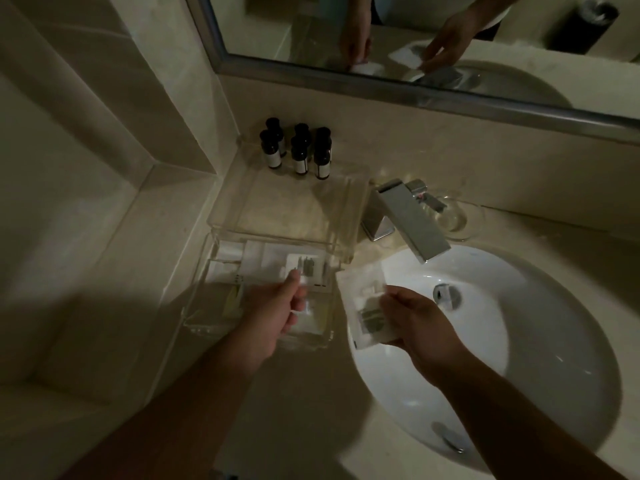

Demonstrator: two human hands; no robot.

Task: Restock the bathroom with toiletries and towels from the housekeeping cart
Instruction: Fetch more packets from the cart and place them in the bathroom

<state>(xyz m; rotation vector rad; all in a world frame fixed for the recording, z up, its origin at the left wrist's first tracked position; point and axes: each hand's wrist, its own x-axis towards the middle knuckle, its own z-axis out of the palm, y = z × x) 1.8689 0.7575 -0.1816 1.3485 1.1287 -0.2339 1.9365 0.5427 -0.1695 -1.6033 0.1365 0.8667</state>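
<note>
Your left grip is pinching a small white packet, kinda blurry, right over the clear acrylic drawer left of the sink. Your right grip is curled round a stack of white sachets at the sink's left rim. Far back on the drawer unit's top stand dark little bottles.

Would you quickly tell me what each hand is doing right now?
Left hand: pinching a small white packet over the clear drawer.
Right hand: holding a white sachet over the sink.
</note>
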